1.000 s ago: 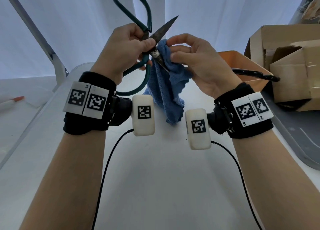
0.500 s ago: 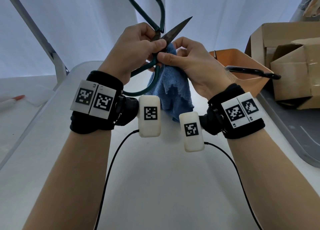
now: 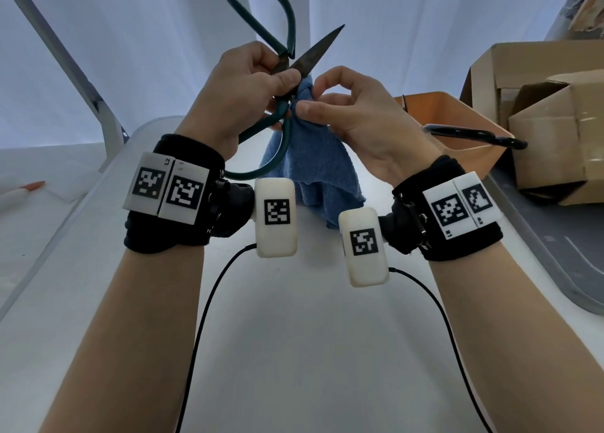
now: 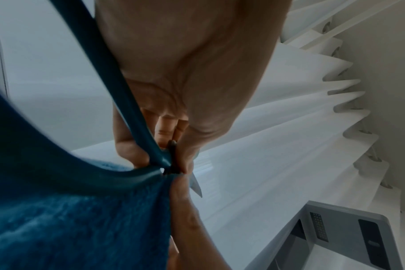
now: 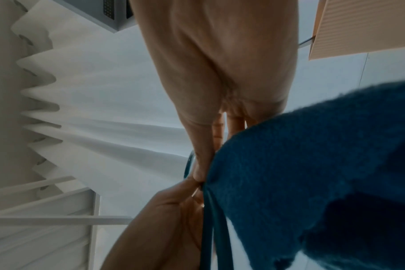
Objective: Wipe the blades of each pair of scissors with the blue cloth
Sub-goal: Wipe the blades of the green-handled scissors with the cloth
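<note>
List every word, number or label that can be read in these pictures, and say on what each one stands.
"L2": top edge of the left wrist tag.
"R1": lower edge of the right wrist tag.
The small label next to each is too blurred to read.
The square codes carry no letters.

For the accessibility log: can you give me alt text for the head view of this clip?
A person's left hand grips open green-handled scissors near the pivot while the right hand pinches a blue cloth around one blade. Another black-handled pair rests on an orange tray, beside cardboard boxes.
</note>
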Tool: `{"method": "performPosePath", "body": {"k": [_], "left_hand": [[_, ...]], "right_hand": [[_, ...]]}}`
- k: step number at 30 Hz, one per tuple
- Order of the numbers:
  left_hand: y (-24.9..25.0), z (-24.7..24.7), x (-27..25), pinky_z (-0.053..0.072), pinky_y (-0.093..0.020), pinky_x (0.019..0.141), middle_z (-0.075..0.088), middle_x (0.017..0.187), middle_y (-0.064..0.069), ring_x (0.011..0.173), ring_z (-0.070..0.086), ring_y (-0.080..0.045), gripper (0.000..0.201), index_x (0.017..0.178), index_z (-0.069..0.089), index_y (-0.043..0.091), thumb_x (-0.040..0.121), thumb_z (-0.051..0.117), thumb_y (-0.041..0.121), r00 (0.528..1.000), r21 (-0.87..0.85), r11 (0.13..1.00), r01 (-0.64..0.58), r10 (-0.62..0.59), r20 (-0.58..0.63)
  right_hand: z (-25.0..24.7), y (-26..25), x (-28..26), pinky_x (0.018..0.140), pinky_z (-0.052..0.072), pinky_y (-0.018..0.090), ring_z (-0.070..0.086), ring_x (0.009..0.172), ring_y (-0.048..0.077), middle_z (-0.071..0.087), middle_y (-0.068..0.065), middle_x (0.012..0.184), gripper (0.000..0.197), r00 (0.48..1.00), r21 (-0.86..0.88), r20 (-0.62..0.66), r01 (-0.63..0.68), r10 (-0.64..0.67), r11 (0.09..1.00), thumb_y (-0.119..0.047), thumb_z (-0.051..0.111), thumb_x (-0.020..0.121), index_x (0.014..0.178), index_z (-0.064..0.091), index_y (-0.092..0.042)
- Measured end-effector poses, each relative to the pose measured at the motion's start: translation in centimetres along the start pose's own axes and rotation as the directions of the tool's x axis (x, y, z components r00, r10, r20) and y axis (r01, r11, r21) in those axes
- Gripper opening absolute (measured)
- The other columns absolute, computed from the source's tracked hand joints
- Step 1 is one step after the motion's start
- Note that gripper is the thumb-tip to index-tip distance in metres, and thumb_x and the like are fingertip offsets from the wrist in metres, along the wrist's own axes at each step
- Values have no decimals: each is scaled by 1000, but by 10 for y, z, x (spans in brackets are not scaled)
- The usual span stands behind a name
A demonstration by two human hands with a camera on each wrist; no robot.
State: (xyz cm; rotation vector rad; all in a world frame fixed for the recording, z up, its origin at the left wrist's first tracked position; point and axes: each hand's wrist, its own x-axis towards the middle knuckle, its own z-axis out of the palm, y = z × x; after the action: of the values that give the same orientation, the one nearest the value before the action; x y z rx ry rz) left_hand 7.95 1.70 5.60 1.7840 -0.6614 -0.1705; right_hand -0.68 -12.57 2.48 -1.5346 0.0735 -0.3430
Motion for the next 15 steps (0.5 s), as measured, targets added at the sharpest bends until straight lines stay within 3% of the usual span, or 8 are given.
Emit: {"method": "performPosePath", "body": {"k": [1, 3, 5, 9, 15], "left_hand": [[1, 2, -1, 51, -24, 48, 66, 78, -1, 53, 62, -7, 17, 109, 57, 2, 98, 62, 14, 1000, 0, 1000, -6, 6, 15], [1, 5, -1, 51, -24, 48, 66, 79, -1, 54, 63, -7, 14, 105, 56, 4, 97, 63, 14, 999, 3, 1000, -17, 17, 34], [1, 7, -1, 51, -25, 48, 66, 77, -1, 54, 63, -8, 14, 105, 56, 4, 97, 63, 14, 999, 1, 1000, -18, 18, 41], [0, 5, -1, 51, -27, 48, 66, 73, -1, 54, 64, -13, 15, 107, 54, 4, 97, 62, 12, 999, -20, 1000, -12, 13, 39], [2, 10, -1, 52, -26, 50, 66, 81, -3, 58, 63, -11, 13, 104, 56, 5, 97, 62, 15, 999, -7, 999, -45, 45, 26]], "right_hand": [[1, 1, 1, 73, 60, 34, 73, 85, 32, 72, 23, 97, 24, 1000, -6, -18, -3, 3, 1000, -4, 76, 84, 95, 55, -6], [3, 2, 2, 88, 59, 45, 69, 100, 44, 68, 31, 105, 23, 999, -11, -50, -15, 14, 1000, -5, 77, 84, 90, 54, -6], [1, 3, 3, 98, 53, 52, 66, 105, 48, 66, 31, 100, 22, 998, -4, -57, -31, 30, 1000, -1, 76, 84, 91, 56, -5], [-5, 1, 3, 99, 54, 49, 66, 89, 34, 64, 14, 83, 27, 998, 39, 5, -58, 58, 998, 12, 67, 84, 101, 56, -5], [0, 3, 2, 98, 52, 54, 64, 102, 50, 57, 29, 101, 26, 999, 53, -4, -50, 51, 997, 1, 73, 84, 88, 49, -9]]}}
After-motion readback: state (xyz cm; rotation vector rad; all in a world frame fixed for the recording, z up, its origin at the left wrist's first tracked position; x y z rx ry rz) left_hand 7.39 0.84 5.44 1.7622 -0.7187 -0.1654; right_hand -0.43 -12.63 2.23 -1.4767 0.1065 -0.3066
